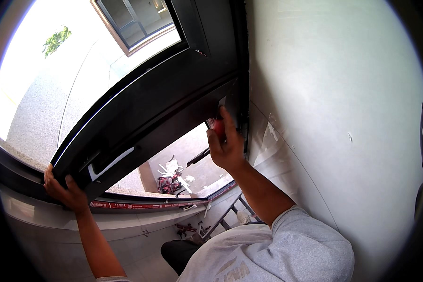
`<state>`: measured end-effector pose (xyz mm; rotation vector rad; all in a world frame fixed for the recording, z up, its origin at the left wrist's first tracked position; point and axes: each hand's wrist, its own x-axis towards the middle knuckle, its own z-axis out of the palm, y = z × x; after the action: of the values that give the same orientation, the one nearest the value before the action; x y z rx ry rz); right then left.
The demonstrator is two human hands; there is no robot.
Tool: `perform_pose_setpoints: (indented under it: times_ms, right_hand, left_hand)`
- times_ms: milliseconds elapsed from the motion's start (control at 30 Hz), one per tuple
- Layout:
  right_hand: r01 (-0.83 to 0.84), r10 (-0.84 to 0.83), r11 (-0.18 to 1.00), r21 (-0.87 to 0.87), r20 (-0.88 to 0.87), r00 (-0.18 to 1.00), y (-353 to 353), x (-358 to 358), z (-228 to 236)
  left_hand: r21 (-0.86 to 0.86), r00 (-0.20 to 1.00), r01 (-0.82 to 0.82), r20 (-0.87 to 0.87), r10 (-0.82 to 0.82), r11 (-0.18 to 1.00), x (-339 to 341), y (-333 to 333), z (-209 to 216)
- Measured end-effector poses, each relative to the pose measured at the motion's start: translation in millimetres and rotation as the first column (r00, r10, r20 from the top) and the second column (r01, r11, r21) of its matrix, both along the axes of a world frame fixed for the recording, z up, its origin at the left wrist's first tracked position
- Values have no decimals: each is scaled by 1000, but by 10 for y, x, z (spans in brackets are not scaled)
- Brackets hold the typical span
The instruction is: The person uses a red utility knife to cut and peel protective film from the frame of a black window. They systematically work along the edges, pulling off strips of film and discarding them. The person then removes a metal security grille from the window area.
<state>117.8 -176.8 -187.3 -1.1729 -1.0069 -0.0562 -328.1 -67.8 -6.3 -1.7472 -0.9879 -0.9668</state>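
My left hand [68,192] grips the lower left corner of a black window sash [141,101], fingers round its outer edge and thumb on its face. A pale lever handle [110,164] is fixed to the sash just right of that hand. My right hand [229,148] is raised at the sash's right end, closed round a small red tool [219,128]. Its tip meets the black frame near a small pale patch [222,100]; the fingers hide most of it, so I cannot tell its exact kind.
Red printed tape [145,205] runs along the lower window frame. Through the gap below the sash, a red-and-black bag [167,184] and white scraps [171,167] lie outside. A ladder [228,214] stands below me. A pale wall [338,94] rises at right.
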Motion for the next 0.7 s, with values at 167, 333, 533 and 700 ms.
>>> perform_pose_setpoints:
  times_ms: [167, 333, 533, 700]
  right_hand:
    - [27, -27, 1000, 0, 12, 1000, 20, 31, -16]
    - [34, -34, 999, 2, 18, 999, 27, 49, -17]
    - [40, -40, 999, 5, 17, 999, 16, 76, -15]
    - [54, -58, 992, 116, 27, 998, 71, 137, 86]
  left_hand:
    - [-5, 1000, 12, 1, -12, 1000, 17, -10, -6]
    - [-3, 1000, 6, -2, -6, 1000, 12, -14, -6]
    - [-12, 1000, 11, 3, -11, 1000, 16, -24, 3]
    - [-14, 1000, 10, 12, -10, 1000, 17, -8, -13]
